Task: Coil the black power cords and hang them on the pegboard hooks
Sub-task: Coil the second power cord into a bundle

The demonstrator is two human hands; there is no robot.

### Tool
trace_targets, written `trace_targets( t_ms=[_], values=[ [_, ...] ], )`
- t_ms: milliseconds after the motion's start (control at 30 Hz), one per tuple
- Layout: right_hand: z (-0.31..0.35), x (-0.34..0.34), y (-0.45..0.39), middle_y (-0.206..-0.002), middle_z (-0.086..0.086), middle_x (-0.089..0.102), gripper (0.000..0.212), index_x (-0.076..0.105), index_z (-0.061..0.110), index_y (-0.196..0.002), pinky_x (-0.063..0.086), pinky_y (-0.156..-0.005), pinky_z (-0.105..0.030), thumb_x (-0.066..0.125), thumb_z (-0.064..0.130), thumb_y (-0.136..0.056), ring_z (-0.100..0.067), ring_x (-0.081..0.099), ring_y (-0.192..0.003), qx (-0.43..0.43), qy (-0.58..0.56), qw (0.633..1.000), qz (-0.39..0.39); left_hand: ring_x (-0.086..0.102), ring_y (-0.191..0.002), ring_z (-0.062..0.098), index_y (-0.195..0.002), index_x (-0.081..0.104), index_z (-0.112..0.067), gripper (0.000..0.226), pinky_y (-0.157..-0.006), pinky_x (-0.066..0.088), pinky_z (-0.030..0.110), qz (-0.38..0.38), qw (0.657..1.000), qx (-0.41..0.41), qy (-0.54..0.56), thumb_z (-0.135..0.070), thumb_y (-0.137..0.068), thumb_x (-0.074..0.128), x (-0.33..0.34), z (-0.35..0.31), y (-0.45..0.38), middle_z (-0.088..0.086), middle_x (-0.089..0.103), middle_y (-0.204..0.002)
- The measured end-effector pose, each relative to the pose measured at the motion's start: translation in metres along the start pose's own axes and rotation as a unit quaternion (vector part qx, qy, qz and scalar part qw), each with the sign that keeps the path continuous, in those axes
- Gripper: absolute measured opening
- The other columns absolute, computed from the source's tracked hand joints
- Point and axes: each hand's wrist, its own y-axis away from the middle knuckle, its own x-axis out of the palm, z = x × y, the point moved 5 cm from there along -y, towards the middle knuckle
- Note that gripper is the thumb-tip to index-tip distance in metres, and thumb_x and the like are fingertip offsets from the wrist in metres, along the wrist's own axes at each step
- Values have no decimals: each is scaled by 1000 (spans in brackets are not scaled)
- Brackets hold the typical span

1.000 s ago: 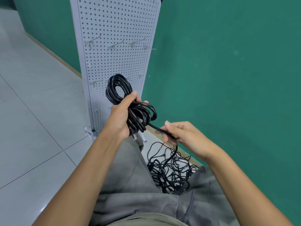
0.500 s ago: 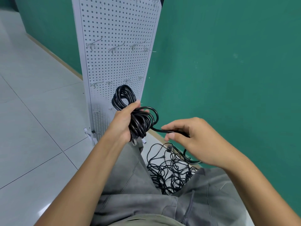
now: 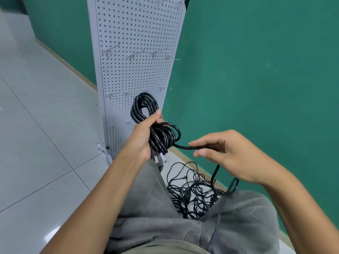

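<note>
The left hand (image 3: 142, 139) grips the coiled cord (image 3: 156, 125) in front of the pegboard (image 3: 135, 33) while the right hand (image 3: 230, 156) pinches its loose tail, which looks springy, so squeezing the bundle's middle seems wisest.

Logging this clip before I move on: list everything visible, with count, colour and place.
coiled power cord: one, black, in the left hand's grip, before the pegboard
cord tail: one, black, running from the coil to the right hand
tangled cords: several, black, on the floor between the knees
pegboard: one, white, standing against the wall
hooks: several, metal, all bare
wall: green
floor: pale tiles
trousers: grey
left hand: grips the coil
right hand: pinches the tail
</note>
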Motion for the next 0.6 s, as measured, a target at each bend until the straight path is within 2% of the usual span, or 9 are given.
trace_targets(
  t_ms=[67,133,233,300,367,467,533,600],
  values=[
    [1,-2,2,-81,-1,77,19,79,30,-99,51,-67,-34,72,13,-93,-12,57,-65,11,-39,999,3,56,-53,10,-80,60,-21,21,-58,55,27,-28,998,25,-49,-28,-96,71,-7,-2,-3,-10,55,-64],
    [1,-6,2,-75,3,75,19,79,25,-97,52,-65,-25,75,8,-90,-11,59,-61,17,-61,998,-10,61,-55,12,-75,60,-20,26,-62,55,29,-48,990,52,-120,-29,-95,73,-12,-5,-3,-7,60,-63],
    [10,-9,-3,-88,6,79,18,77,20,-100,57,-86,-22,72,5,-91,-12,74,-86,-2,-62,998,-24,64,-56,14,-73,63,-18,27,-65,53,31,-39,974,62,-216,-31,-93,75,-12,-5,-4,-3,63,-65],
    [17,-9,-10,-88,7,79,18,75,18,-99,54,-89,-17,68,2,-94,-7,74,-90,-24,-54,998,-23,59,-53,14,-76,63,-16,24,-60,51,30,4,969,61,-239,-28,-94,74,-4,-1,-2,-2,60,-67],
    [21,-12,-19,-84,6,78,16,74,16,-94,52,-81,-14,69,1,-93,-4,72,-82,-31,-53,997,-44,54,-53,13,-84,63,-15,19,-56,50,29,63,969,57,-233,-27,-96,72,9,6,4,-3,56,-66],
    [18,-22,-27,-72,6,71,17,68,16,-82,48,-61,-15,83,6,-81,-5,61,-60,-12,-81,990,-116,51,-51,12,-85,62,-14,22,-50,48,26,118,965,58,-226,-32,-94,71,26,14,13,-3,54,-65],
    [13,-27,-29,-68,4,68,28,65,13,-80,47,-54,-20,91,16,-71,-11,56,-52,7,-83,985,-154,53,-53,15,-80,65,-15,27,-53,49,27,130,964,58,-224,-41,-85,72,34,17,19,-1,56,-65],
    [8,-26,-30,-67,1,68,39,61,10,-80,46,-52,-24,95,22,-64,-13,54,-49,28,-84,982,-166,58,-58,18,-72,68,-17,34,-62,51,31,139,958,56,-244,-50,-78,72,39,21,24,1,60,-66]
  ],
)
